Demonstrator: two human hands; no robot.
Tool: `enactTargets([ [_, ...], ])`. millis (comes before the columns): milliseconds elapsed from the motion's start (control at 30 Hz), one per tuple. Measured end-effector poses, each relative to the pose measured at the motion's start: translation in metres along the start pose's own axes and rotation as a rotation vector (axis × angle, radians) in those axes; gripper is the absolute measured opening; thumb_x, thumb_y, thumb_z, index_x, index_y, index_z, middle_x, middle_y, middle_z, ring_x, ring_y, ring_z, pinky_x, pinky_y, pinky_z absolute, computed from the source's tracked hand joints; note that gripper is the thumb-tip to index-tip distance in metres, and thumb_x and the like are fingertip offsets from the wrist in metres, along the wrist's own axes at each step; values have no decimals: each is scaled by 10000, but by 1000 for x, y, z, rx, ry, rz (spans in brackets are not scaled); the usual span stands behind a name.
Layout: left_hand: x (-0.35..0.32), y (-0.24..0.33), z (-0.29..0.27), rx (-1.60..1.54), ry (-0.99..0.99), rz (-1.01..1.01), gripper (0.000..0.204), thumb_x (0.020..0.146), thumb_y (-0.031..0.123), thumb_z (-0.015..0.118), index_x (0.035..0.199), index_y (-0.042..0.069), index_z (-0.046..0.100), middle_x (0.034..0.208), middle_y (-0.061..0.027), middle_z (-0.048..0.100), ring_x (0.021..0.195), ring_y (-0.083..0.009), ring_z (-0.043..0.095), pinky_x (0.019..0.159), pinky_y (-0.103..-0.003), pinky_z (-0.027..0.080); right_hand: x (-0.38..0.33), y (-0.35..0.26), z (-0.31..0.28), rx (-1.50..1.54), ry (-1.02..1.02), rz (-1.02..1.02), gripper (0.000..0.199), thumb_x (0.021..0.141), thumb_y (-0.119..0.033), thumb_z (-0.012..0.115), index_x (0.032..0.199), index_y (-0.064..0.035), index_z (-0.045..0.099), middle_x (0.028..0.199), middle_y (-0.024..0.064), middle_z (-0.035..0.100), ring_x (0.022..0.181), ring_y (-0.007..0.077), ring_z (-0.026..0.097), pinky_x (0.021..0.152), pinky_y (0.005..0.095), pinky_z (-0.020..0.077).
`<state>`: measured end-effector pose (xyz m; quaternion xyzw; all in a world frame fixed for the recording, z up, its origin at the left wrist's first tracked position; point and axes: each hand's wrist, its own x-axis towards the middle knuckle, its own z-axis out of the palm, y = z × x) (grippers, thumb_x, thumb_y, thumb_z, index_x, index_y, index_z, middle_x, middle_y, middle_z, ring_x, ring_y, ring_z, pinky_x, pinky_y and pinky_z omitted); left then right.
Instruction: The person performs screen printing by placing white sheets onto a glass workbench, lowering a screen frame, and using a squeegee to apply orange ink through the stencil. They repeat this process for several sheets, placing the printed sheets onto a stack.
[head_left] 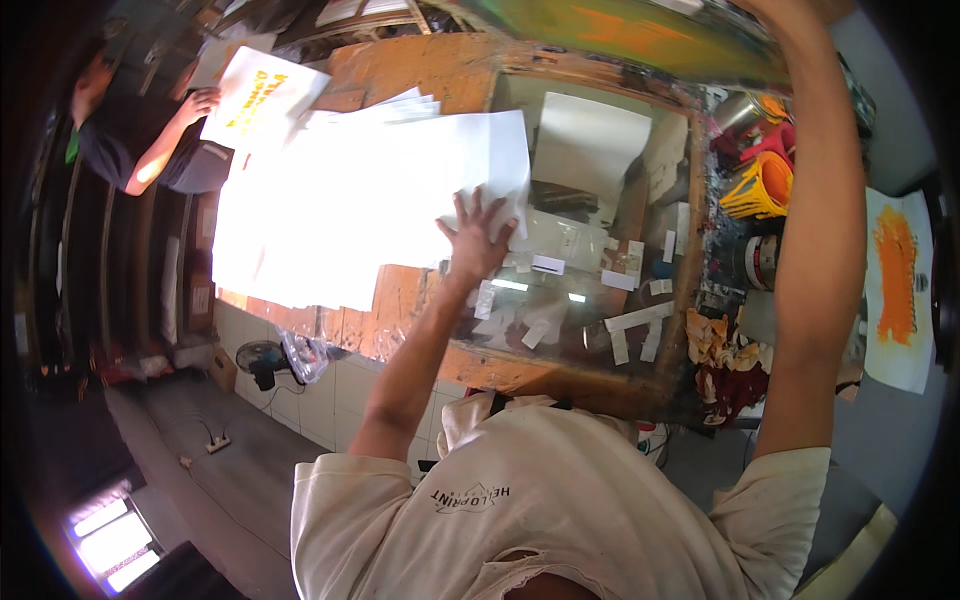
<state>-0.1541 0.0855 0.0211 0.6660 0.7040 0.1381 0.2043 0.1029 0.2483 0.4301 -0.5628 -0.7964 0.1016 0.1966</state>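
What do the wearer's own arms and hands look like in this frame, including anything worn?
Both forearms are bare, with no gloves, watch or rings visible. The left hand shows five fingers; the right hand is mostly cut off at the picture's top edge. Short sleeves of a worn, off-white T-shirt with a small dark printed mark cover the upper arms.

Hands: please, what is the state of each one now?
Left hand: open, fingers spread flat on the white paper sheets.
Right hand: raised to the tilted printing screen frame; grip cannot be told.
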Motion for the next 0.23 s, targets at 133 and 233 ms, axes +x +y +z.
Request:
enactTargets([
  [133, 1, 74, 56, 79, 76, 357, 555, 1014, 368, 559, 1517, 148, 475, 1673, -182, 233, 1554, -468, 92, 1077, -851, 59, -12, 0, -16, -69, 8, -92, 363, 1044, -293, 500, 1055, -42, 763, 842, 107, 726, 760, 148, 681, 655, 343, 508],
  [233, 1, 109, 87, 125, 21, 420, 560, 1013, 320, 570, 1539, 171, 445, 1673, -173, 231, 1563, -435, 108, 1116, -812, 80, 12, 30, 6, -172, -77, -170, 358, 1037, -224, 473, 1043, -45, 783, 825, 127, 726, 726, 160, 667, 651, 354, 525],
])
